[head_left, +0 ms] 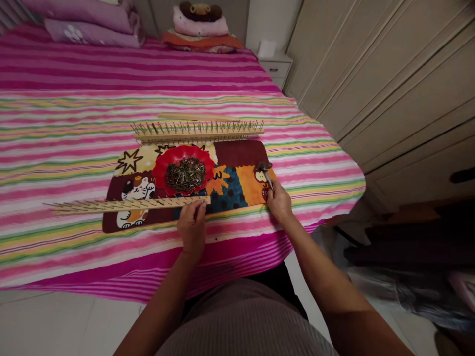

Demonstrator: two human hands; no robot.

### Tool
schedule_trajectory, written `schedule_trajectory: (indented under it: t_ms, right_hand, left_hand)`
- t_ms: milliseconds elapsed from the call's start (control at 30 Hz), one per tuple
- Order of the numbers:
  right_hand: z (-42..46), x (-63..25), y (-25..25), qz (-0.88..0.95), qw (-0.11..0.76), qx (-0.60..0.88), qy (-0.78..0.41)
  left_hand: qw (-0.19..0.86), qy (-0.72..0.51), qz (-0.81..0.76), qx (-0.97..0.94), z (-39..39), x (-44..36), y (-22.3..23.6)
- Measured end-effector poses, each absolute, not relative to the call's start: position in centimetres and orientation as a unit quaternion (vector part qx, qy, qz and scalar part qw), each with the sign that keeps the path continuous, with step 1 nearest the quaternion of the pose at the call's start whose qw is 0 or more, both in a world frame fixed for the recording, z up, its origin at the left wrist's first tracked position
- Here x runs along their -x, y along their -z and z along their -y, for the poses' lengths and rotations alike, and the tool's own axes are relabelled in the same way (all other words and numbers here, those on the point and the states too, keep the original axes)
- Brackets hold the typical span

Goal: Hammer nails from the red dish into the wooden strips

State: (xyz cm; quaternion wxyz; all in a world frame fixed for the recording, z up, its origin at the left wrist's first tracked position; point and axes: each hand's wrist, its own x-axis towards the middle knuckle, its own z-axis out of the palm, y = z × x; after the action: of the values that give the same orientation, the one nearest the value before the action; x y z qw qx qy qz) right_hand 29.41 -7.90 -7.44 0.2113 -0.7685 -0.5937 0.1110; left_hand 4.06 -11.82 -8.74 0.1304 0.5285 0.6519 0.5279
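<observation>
My right hand [279,201] is closed around the handle of a hammer [264,170], its head over the orange right part of the patterned mat [233,190]. With fingers pinched together, my left hand [193,225] is at the right end of a wooden strip [129,204] studded with a row of slanting nails. What the fingertips hold is too small to make out. Just beyond that strip, a red scalloped bowl [159,170] holds a heap of loose nails [185,174]. The strip lies across the mat's near edge and sticks out to the left.
Behind the bowl lie more nail-studded wooden strips [200,132], points up, and a thin strip [196,116]. All rest on a striped bedspread [74,153]. Folded bedding [92,32] is at the far end. A wardrobe [371,74] stands at the right.
</observation>
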Motion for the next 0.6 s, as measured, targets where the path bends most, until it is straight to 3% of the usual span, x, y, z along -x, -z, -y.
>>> schedule_trajectory:
  t_ms: [400, 600]
  right_hand:
    - [8.1, -29.2, 7.2, 0.582, 0.215, 0.776, -0.113]
    - [10.4, -28.9, 5.8, 0.534, 0.325, 0.765, -0.158]
  left_hand:
    - [0.006, -0.493, -0.623, -0.607, 11.7, -5.0, 9.2]
    - [0.000, -0.474, -0.621, -0.624, 11.5, -5.0, 9.5]
